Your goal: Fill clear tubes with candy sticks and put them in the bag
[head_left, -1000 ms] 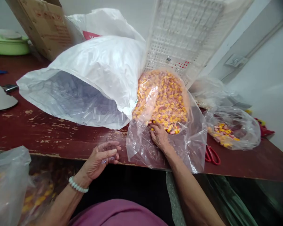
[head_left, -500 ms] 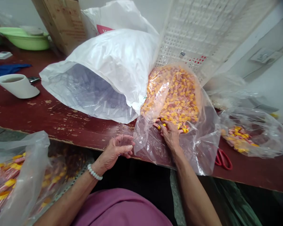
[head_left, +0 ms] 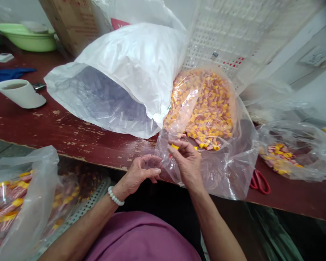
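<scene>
My left hand (head_left: 141, 172), with a white bead bracelet at the wrist, is curled round what looks like a clear plastic tube (head_left: 150, 162), hard to make out against the fingers. Just to its right, my right hand (head_left: 188, 161) pinches a small yellow-and-red piece (head_left: 175, 146) between thumb and fingers. More yellow shows behind its knuckles. Both hands are over the table's front edge. Beyond the right hand, a clear plastic bag (head_left: 222, 174) lies open towards me, full of small yellow-and-red pieces (head_left: 213, 105). Clear tubes (head_left: 119, 117) fill the open white sack (head_left: 136, 54) beside it.
Red scissors (head_left: 260, 182) and a smaller clear bag (head_left: 315, 159) of similar pieces lie at right. A white cup (head_left: 24, 99) stands at left. Bags of filled yellow-capped tubes (head_left: 9, 203) sit below the table edge. A white plastic crate (head_left: 233, 40) leans behind.
My right hand has come out of the bag's mouth, back and left towards my left hand, with a small yellow-and-red piece. The left hand has shifted slightly right.
</scene>
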`<state>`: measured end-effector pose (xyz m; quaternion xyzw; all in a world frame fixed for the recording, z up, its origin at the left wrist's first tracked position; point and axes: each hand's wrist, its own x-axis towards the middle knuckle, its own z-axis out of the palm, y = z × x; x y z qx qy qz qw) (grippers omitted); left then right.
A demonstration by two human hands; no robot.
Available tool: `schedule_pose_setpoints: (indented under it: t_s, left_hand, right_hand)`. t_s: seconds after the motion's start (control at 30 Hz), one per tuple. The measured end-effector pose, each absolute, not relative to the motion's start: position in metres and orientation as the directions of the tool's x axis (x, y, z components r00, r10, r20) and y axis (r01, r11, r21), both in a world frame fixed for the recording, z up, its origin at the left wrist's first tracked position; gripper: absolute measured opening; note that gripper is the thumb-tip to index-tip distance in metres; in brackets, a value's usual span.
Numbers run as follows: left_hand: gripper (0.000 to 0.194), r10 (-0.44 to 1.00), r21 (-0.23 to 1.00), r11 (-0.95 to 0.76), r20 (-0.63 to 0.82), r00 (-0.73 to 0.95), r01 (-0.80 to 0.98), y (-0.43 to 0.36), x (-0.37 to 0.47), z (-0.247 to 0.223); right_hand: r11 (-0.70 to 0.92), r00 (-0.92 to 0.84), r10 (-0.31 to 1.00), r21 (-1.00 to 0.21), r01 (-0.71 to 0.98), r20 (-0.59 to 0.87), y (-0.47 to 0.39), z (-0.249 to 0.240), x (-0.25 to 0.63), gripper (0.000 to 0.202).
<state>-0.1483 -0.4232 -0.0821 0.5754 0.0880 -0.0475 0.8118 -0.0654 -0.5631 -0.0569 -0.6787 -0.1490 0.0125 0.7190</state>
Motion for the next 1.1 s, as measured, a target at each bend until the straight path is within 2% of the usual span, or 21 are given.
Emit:
schedule_pose_setpoints:
  t_s: [0.13, 0.2, 0.27, 0.33, 0.4, 0.47, 0.6, 0.7, 0.73, 0.8, 0.87, 0.9, 1.0, 1.07, 1.1]
  left_hand:
    - [0.029, -0.043, 0.914, 0.366, -0.169, 0.985, 0.173, -0.424, -0.152, -0.077]
    - [0.026, -0.049, 0.899, 0.399, -0.176, 0.983, 0.181, -0.422, -0.153, -0.075]
    - [0.025, -0.028, 0.882, 0.433, -0.192, 0.981, 0.185, -0.421, -0.153, -0.074]
    - [0.025, -0.026, 0.866, 0.460, -0.209, 0.978, 0.197, -0.420, -0.153, -0.075]
    - [0.024, -0.045, 0.838, 0.496, -0.235, 0.971, 0.226, -0.421, -0.152, -0.077]
    - [0.023, -0.052, 0.806, 0.536, -0.265, 0.963, 0.251, -0.423, -0.152, -0.080]
    - [0.021, -0.104, 0.772, 0.564, -0.287, 0.952, 0.294, -0.424, -0.150, -0.081]
    - [0.025, -0.145, 0.747, 0.584, -0.288, 0.946, 0.317, -0.422, -0.148, -0.079]
    - [0.026, -0.129, 0.750, 0.587, -0.285, 0.950, 0.305, -0.422, -0.148, -0.079]
    - [0.028, -0.081, 0.775, 0.573, -0.271, 0.959, 0.267, -0.421, -0.148, -0.077]
    - [0.033, -0.049, 0.813, 0.529, -0.256, 0.965, 0.243, -0.420, -0.149, -0.076]
    - [0.034, -0.039, 0.834, 0.499, -0.247, 0.968, 0.233, -0.420, -0.150, -0.076]
    - [0.036, -0.004, 0.895, 0.402, -0.209, 0.978, 0.193, -0.420, -0.152, -0.078]
    - [0.036, 0.006, 0.921, 0.350, -0.186, 0.982, 0.172, -0.422, -0.152, -0.080]
    - [0.036, 0.010, 0.931, 0.324, -0.182, 0.983, 0.168, -0.423, -0.152, -0.081]
  right_hand:
    - [0.013, 0.930, 0.313, -0.980, 0.201, 0.195, -0.555, -0.068, -0.086, 0.017]
    - [-0.088, 0.880, 0.403, -0.947, 0.309, 0.250, -0.561, -0.072, -0.088, 0.018]
    - [-0.200, 0.790, 0.500, -0.840, 0.504, 0.355, -0.568, -0.072, -0.087, 0.031]
    - [-0.289, 0.678, 0.579, -0.663, 0.690, 0.453, -0.573, -0.072, -0.087, 0.053]
    - [-0.348, 0.605, 0.636, -0.522, 0.778, 0.478, -0.574, -0.074, -0.089, 0.066]
    - [-0.390, 0.597, 0.654, -0.469, 0.792, 0.465, -0.571, -0.076, -0.093, 0.065]
    - [-0.387, 0.645, 0.640, -0.550, 0.740, 0.419, -0.567, -0.076, -0.099, 0.060]
    - [-0.390, 0.639, 0.670, -0.552, 0.737, 0.379, -0.576, -0.071, -0.092, 0.067]
    - [-0.411, 0.650, 0.655, -0.540, 0.734, 0.384, -0.583, -0.071, -0.087, 0.071]
    - [-0.507, 0.723, 0.541, -0.520, 0.688, 0.429, -0.600, -0.076, -0.071, 0.068]
    - [-0.663, 0.798, 0.365, -0.468, 0.584, 0.479, -0.618, -0.088, -0.053, 0.044]
    - [-0.743, 0.816, 0.321, -0.406, 0.532, 0.481, -0.626, -0.096, -0.045, 0.033]
    - [-0.861, 0.843, 0.307, -0.248, 0.443, 0.441, -0.640, -0.117, -0.029, 0.023]
    - [-0.865, 0.852, 0.320, -0.239, 0.441, 0.414, -0.641, -0.123, -0.029, 0.024]
    - [-0.853, 0.855, 0.310, -0.276, 0.443, 0.415, -0.639, -0.122, -0.032, 0.023]
